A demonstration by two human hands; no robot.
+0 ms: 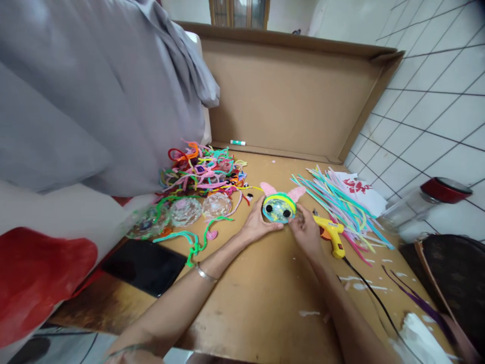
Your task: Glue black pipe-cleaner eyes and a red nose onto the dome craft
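I held the eared disc [279, 215] over the tabletop [257, 283], fingers of my left hand [258, 225] and right hand [306, 235] clamped on opposite edges, judging it light, fairly stiff, rim safer to grip than its soft-looking pink ears [296, 194].

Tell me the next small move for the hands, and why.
Perhaps press the disc at the black eye nearest the right hand: that hand is close beside it, and the left hand grips the disc's opposite side, which should steady it.
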